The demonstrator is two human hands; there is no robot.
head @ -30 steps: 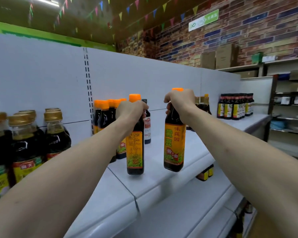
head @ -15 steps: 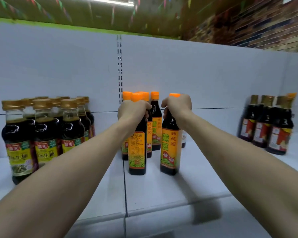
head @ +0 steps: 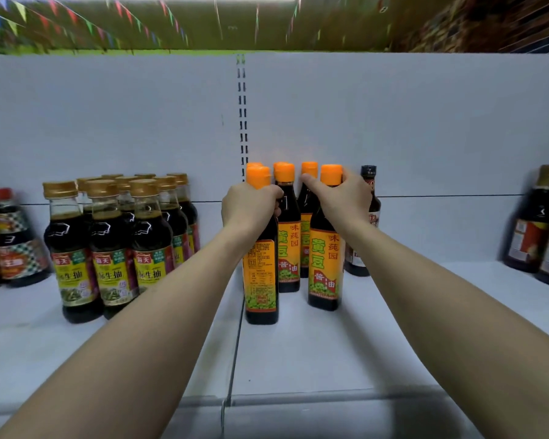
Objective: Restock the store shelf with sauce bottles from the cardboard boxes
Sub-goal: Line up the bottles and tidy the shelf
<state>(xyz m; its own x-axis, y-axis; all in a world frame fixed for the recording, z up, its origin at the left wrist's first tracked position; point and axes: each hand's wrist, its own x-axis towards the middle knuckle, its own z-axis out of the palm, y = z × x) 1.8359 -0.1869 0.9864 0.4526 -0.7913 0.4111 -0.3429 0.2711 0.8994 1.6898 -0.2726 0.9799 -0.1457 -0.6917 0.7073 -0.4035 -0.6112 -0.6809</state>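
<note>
Here, the smooth white metal shelf [head: 298,359] carries a block of squat gold-capped sauce bottles [head: 108,248] at left and, by the slotted upright, a row of tall dark orange-labelled bottles [head: 287,248]. Two more of that kind appear to stand on the shelf in front. The left hand [head: 248,207] wraps the neck of the left front bottle [head: 260,280]. The right hand [head: 339,201] curls round the neck of the right front bottle [head: 325,267], forefinger stretched out. Held that high, a backward shove could tip a bottle into the row behind. The bottles are slim, glossy and slick, narrow at the base, with ribbed orange plastic caps [head: 330,175].
</note>
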